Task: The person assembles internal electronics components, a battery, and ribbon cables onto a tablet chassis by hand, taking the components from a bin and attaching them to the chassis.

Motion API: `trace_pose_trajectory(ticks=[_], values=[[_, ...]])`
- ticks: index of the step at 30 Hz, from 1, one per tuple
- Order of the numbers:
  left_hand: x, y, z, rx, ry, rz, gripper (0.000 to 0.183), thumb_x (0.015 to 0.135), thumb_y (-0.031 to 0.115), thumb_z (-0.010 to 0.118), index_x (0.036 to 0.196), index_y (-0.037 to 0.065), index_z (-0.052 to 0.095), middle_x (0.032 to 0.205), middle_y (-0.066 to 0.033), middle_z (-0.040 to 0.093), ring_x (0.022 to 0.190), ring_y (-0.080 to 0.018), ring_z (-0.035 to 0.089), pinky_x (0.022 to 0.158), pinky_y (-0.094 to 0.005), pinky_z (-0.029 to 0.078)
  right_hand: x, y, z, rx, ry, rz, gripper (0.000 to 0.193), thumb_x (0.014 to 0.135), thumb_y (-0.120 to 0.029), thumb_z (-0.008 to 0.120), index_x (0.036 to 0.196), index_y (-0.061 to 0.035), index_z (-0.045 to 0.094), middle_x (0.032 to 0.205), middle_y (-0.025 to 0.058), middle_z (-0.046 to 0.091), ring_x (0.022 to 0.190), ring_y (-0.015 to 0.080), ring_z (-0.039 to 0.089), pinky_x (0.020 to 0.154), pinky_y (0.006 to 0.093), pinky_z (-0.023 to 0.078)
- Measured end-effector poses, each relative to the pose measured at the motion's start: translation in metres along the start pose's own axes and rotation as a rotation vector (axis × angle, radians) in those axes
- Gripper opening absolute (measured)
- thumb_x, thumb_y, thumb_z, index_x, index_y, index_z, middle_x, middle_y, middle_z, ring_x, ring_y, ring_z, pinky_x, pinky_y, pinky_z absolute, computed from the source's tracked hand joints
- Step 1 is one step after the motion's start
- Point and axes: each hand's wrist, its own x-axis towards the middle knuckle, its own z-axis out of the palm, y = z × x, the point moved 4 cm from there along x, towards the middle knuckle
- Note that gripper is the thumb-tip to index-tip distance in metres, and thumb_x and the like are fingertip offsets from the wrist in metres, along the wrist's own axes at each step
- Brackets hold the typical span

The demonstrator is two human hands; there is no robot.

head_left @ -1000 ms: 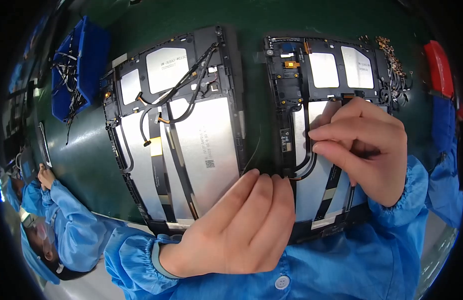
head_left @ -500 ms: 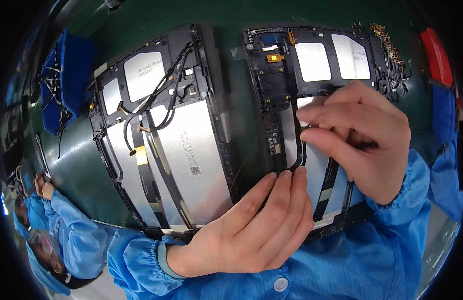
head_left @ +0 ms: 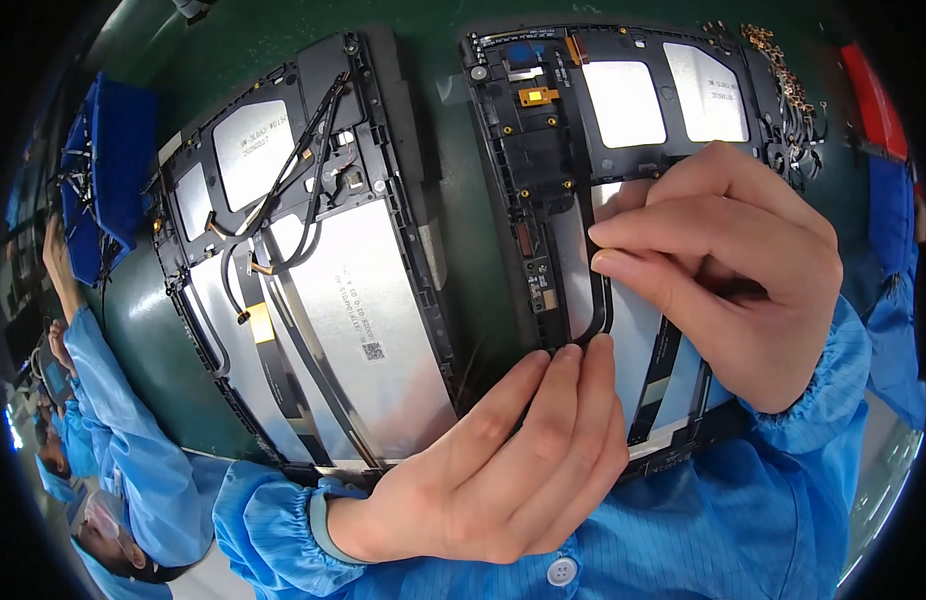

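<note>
Slim black bendable cable [head_left: 600, 308]: at 3 o'clock, on silver-backed, black-framed rectangular panel [head_left: 623, 105]; curved at lower end toward 7 o'clock, end hidden beneath fingers.
Cable bend: likely to kink or lift out of line if pulled sharply from above while pinned below.
Narrow dark circuit strip [head_left: 539, 285]: just beside cable; could be scuffed or snagged by sideways slip of fingertips.
Right hand [head_left: 733, 270]: at 3 o'clock; thumb and forefinger drawn together, apparently pinched on cable's upper run; remaining fingers curled.
Left hand [head_left: 503, 460]: at 6 o'clock; fingers bunched side by side, tips touching lower bend; thumb hidden, so cannot tell whether gripping or only pressing.
Second silver-backed, black-framed panel [head_left: 353, 260]: toward 10 o'clock; crossed by loose looping black cables [head_left: 309, 135].
Blue plastic bin [head_left: 128, 150]: at 10 o'clock, with cables inside.
</note>
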Motion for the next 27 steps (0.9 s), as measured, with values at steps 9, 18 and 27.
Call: trace_pose_trajectory(ticks=[9,18,27], values=[[0.0,0.001,0.002,0.036,0.011,0.049,0.009,0.085,0.012,0.058,0.085,0.011,0.068,0.099,-0.0074,0.07,0.091,-0.0167,0.066,0.08,-0.0245,0.056,0.006,-0.007,-0.006,-0.202,0.068,0.102,0.032,0.075,0.011,0.069,0.104,-0.0006,0.063,0.076,0.0034,0.054,0.055,0.0034,0.051,0.051,0.0178,0.043],[0.003,0.004,-0.002,0.01,-0.06,0.027,0.012,0.081,0.013,0.06,0.091,0.009,0.065,0.106,-0.0083,0.067,0.094,-0.0173,0.064,0.083,-0.026,0.055,-0.011,-0.012,-0.002,-0.341,0.071,-0.204,0.041,0.062,0.005,0.071,0.103,0.0005,0.069,0.089,0.0095,0.059,0.071,0.0203,0.054,0.061,0.0299,0.045],[0.008,0.002,0.001,0.018,-0.005,-0.025,0.013,0.078,0.013,0.058,0.089,0.006,0.062,0.112,-0.0109,0.065,0.083,-0.016,0.06,0.074,-0.0234,0.054,0.008,0.009,-0.007,-0.181,0.116,-0.163,0.027,0.068,0.001,0.074,0.096,-0.0009,0.071,0.093,0.0067,0.06,0.076,0.0196,0.054,0.065,0.029,0.045]])
